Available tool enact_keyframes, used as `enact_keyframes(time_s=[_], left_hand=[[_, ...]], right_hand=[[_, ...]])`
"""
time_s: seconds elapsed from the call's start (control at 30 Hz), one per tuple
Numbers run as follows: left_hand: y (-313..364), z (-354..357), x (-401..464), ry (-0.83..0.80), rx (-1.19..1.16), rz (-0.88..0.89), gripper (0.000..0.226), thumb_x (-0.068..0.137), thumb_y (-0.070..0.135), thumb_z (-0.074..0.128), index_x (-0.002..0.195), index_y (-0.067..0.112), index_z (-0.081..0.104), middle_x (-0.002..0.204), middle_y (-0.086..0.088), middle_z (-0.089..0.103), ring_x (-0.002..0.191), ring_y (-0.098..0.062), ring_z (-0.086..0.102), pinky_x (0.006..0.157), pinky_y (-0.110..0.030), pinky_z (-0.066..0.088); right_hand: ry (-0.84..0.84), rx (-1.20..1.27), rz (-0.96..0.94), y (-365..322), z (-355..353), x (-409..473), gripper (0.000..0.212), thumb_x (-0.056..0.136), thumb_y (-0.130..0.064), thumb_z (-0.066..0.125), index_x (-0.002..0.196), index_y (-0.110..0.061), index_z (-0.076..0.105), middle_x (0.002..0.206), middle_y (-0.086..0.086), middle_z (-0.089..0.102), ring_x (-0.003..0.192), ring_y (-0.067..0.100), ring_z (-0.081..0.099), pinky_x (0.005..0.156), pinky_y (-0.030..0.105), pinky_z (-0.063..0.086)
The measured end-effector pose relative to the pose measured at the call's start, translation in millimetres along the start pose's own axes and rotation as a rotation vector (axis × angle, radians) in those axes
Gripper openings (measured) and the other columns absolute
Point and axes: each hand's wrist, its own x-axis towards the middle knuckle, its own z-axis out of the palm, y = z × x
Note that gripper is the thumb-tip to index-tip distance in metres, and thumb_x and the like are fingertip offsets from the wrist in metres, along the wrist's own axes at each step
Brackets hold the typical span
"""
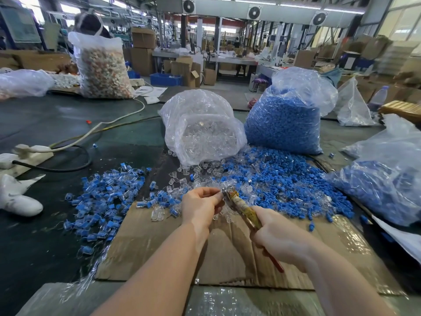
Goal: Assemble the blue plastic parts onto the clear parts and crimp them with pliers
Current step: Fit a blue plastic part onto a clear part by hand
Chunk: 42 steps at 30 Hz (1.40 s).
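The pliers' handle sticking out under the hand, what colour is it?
Red. The pliers show a red handle tip below the right hand, head view.

Over the flattened cardboard sheet, the right hand grips the pliers by their handles, and the left hand pinches a small part at their nose, too small to make out. Beyond the cardboard stand a bag of clear parts and a bag of blue parts, loose blue parts spilled before them. A heap of assembled pieces lies off the cardboard's left edge.

Bright overhead daylight, wide-angle edge warping.
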Motion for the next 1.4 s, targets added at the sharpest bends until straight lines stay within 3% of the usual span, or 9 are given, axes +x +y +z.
enact_keyframes(time_s=[0.1,0.17,0.23,0.33,0.47,0.73,0.87,1.1,1.4], left_hand=[[-0.3,-0.9,1.0,0.010,-0.011,-0.002,0.012,0.083,-0.004,0.063,0.082,0.007,0.066,0.085,-0.014,0.068,0.067,-0.017,0.063,0.063,-0.025,0.055],[0.4,-2.6,1.9,0.035,-0.033,0.002,0.013,0.083,-0.005,0.062,0.080,0.008,0.065,0.076,-0.011,0.067,0.061,-0.014,0.062,0.059,-0.023,0.054],[1.1,-7.0,4.0,0.091,-0.006,0.033,0.013,0.084,-0.003,0.062,0.080,0.009,0.065,0.070,-0.006,0.066,0.057,-0.012,0.060,0.057,-0.024,0.052],[1.8,-17.0,8.9,0.193,0.237,0.203,0.010,0.085,0.002,0.061,0.086,0.011,0.066,0.078,-0.001,0.066,0.065,-0.010,0.061,0.057,-0.015,0.048],[9.0,-40.5,16.8,0.324,0.643,0.491,0.016,0.090,0.008,0.057,0.101,0.012,0.069,0.098,-0.001,0.062,0.072,-0.006,0.053,0.058,-0.009,0.040],[9.1,-90.6,41.6,0.405,1.097,0.555,0.030,0.089,-0.007,0.050,0.111,0.006,0.067,0.105,-0.011,0.061,0.103,-0.026,0.046,0.090,-0.038,0.043],[1.3,-91.9,40.2,0.404,1.291,0.503,0.041,0.089,-0.001,0.048,0.120,0.021,0.062,0.116,0.001,0.056,0.109,-0.021,0.039,0.095,-0.036,0.033],[-8.7,-50.0,21.1,0.333,1.066,0.718,0.022,0.089,0.017,0.059,0.109,0.021,0.067,0.107,0.004,0.057,0.099,-0.011,0.036,0.087,-0.025,0.024],[-46.1,-7.5,-5.1,-0.020,1.035,0.813,0.021,0.090,0.031,0.056,0.108,0.027,0.065,0.094,0.018,0.047,0.095,-0.004,0.035,0.091,-0.020,0.023]], right_hand=[[-0.047,0.161,0.047,1.5,1.4,-1.4,0.020,0.090,0.000,0.047,0.086,-0.018,0.052,0.084,0.001,0.055,0.067,0.011,0.053,0.059,0.020,0.046],[-0.075,0.322,0.094,4.1,1.8,-2.9,0.019,0.088,0.001,0.051,0.093,-0.016,0.057,0.089,0.007,0.062,0.077,0.019,0.061,0.076,0.036,0.055],[-0.038,0.392,0.105,8.3,4.1,-1.8,0.022,0.088,0.000,0.053,0.098,-0.018,0.058,0.084,0.007,0.062,0.069,0.016,0.057,0.070,0.035,0.054],[0.220,0.223,0.056,21.1,5.9,8.8,0.030,0.089,-0.007,0.056,0.114,-0.023,0.053,0.077,-0.001,0.053,0.054,0.008,0.045,0.046,0.017,0.037],[0.509,-0.180,0.184,44.5,-0.6,23.7,0.056,0.090,-0.035,0.058,0.139,-0.026,0.034,0.114,0.009,0.054,0.107,0.028,0.049,0.093,0.043,0.044],[0.546,-0.496,0.436,76.2,0.4,36.9,0.066,0.092,-0.052,0.043,0.147,-0.026,0.019,0.139,0.018,0.036,0.128,0.034,0.032,0.104,0.045,0.031],[0.548,-0.555,0.439,81.5,4.7,40.7,0.066,0.092,-0.058,0.036,0.147,-0.025,0.018,0.137,0.018,0.037,0.126,0.034,0.035,0.102,0.044,0.033],[0.556,-0.602,0.463,79.2,6.2,41.4,0.064,0.092,-0.060,0.031,0.146,-0.029,0.017,0.142,0.015,0.033,0.130,0.033,0.030,0.106,0.050,0.027],[0.651,-0.660,0.137,61.8,18.8,54.0,0.029,0.097,-0.024,0.042,0.119,-0.039,0.053,0.130,-0.001,0.041,0.120,0.022,0.034,0.108,0.048,0.021]])
